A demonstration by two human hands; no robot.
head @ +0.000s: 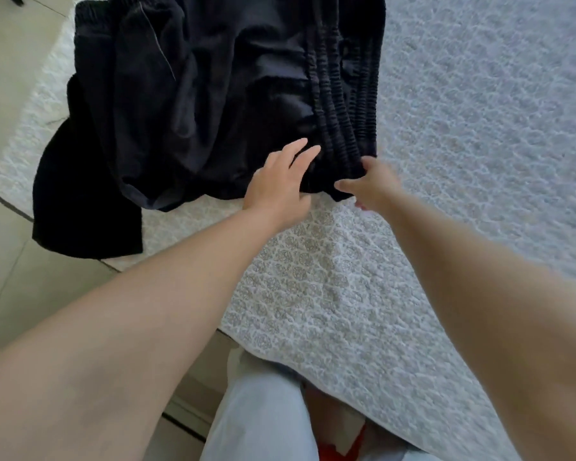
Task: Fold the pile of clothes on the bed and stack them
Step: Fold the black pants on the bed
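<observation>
Black clothes lay crumpled on the bed.
Left hand rested flat on them; right hand's blurred grip seemingly pinched their waistband.

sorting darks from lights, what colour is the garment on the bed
Black, seen in the head view.

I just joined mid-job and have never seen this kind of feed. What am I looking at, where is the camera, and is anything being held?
There is no machine: a person works bare-handed, filmed by one camera worn on the head, looking down. The bed has a pale patterned cover. On it lies a pile of black clothes, partly hanging off the far-left edge. The left hand rests on the fabric with straight fingers. The right hand is blurred at the gathered elastic waistbands; whether it grips them is unclear.
</observation>
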